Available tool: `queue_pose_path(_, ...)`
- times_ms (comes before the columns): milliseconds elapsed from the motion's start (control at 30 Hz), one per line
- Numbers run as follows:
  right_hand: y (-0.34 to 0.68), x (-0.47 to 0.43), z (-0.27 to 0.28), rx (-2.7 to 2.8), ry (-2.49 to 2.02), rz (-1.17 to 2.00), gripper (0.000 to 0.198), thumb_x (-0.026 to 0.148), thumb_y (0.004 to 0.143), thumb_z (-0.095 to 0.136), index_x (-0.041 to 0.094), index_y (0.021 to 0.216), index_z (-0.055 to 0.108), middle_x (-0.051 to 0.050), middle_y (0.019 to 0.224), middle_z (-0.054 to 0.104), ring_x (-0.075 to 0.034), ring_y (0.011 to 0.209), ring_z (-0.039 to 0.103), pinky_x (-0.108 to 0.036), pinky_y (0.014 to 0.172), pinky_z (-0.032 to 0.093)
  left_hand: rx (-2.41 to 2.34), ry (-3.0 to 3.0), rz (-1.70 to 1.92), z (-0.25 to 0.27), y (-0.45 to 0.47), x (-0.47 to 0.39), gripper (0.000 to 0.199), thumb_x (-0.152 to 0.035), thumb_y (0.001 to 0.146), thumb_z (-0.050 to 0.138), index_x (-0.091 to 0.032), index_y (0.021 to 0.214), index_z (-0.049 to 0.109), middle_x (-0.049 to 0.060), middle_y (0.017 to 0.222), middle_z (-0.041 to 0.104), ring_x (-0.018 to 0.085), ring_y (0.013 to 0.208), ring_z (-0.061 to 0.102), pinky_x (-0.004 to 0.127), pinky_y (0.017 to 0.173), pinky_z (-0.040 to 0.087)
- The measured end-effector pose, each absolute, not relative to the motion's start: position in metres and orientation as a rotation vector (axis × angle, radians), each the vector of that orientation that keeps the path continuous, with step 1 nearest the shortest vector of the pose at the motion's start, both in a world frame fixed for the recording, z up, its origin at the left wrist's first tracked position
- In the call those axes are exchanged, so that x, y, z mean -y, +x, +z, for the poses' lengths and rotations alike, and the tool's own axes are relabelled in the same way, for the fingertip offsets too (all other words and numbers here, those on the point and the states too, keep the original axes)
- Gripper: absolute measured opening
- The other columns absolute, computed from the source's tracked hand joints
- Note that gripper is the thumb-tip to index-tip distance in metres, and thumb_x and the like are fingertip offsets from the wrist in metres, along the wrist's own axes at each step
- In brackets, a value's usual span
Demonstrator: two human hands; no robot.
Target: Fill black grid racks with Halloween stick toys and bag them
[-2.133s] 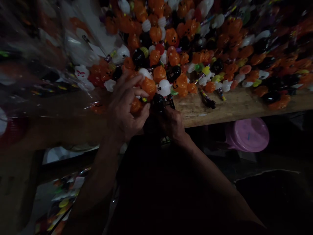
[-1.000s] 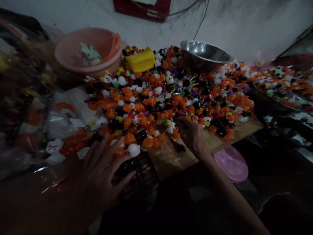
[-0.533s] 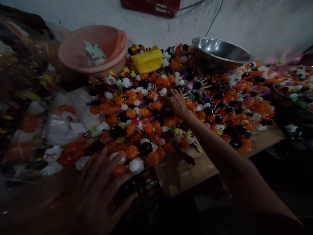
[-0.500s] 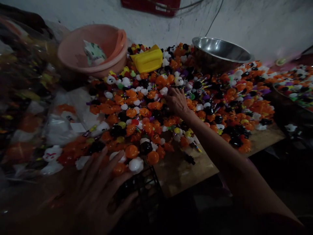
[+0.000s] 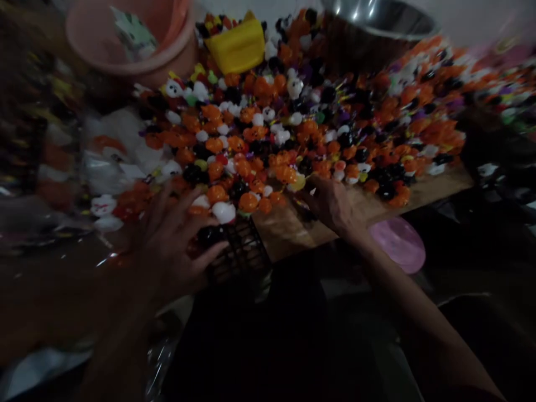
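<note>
One wooden tabletop [image 5: 285,230] carries one broad heap of small plastic toys [image 5: 255,134], orange, white, black and a few yellow or purple, too many and too blurred to count. Behind or on the heap's far side stand two basins: one pink basin [image 5: 167,62] at the far left, with one patterned packet [image 5: 134,34] in it, and one steel basin [image 5: 379,17] at the far right. One pink round piece [image 5: 400,245] shows below the near edge, and one black grid [image 5: 243,248] lies at that edge. One yellow container [image 5: 237,49] rests on the heap between the basins.

Two bare hands are at the near side. The left hand [image 5: 170,240] has its grip spread, with one black toy [image 5: 209,234] between thumb and fingers. The right hand [image 5: 335,206] bends its fingers at the heap's near edge, just beside one yellow toy [image 5: 298,182]; whether its grip pinches that toy, I cannot tell. One white toy [image 5: 224,212] lies near the left fingertips, by the grid.
</note>
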State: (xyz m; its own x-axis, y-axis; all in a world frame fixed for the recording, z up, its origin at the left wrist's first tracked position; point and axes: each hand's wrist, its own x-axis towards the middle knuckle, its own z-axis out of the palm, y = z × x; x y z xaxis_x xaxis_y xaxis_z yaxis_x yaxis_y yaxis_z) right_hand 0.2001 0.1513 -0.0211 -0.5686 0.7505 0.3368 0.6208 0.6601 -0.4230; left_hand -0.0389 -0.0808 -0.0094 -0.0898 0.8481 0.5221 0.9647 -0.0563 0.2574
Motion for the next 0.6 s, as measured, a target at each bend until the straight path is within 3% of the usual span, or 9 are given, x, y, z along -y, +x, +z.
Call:
queue_pose_path(233, 0.190, -0.075, -0.050, 2.264, -0.879, 0.881, 0.035, 0.052, 0.095, 0.065, 0.018, 0.088, 0.070, -0.005, 0.074, 0.069, -0.016, 0.062, 0.057, -0.028, 0.059, 0.042, 2.165, -1.979, -0.798, 0.002, -0.042, 0.088, 0.036, -0.046, 0.100, 0.047, -0.023, 0.107, 0.074, -0.006, 0.162, 0.043, 0.034, 0.160, 0.019, 0.063, 0.132, 0.021)
queue_pose_path(433, 0.188, -0.052, -0.056, 2.239, -0.776, 1.085, 0.023, 0.039, 0.097, 0.062, 0.018, 0.095, 0.070, -0.005, 0.086, 0.072, -0.017, 0.073, 0.061, -0.028, 0.066, 0.048, 2.184, -1.970, -0.825, 0.002, -0.043, 0.089, 0.035, -0.045, 0.101, 0.049, -0.022, 0.109, 0.074, -0.005, 0.164, 0.042, 0.033, 0.160, 0.020, 0.062, 0.133, 0.019)
queue_pose_path(600, 0.174, -0.038, -0.065, 2.134, -0.693, 1.152, 0.028, 0.043, 0.098, 0.061, 0.020, 0.087, 0.071, -0.004, 0.081, 0.069, -0.017, 0.076, 0.062, -0.029, 0.070, 0.051, 2.177, -1.960, -0.740, 0.000, -0.043, 0.090, 0.035, -0.054, 0.094, 0.054, -0.026, 0.104, 0.073, -0.008, 0.165, 0.040, 0.033, 0.160, 0.020, 0.060, 0.132, 0.024)
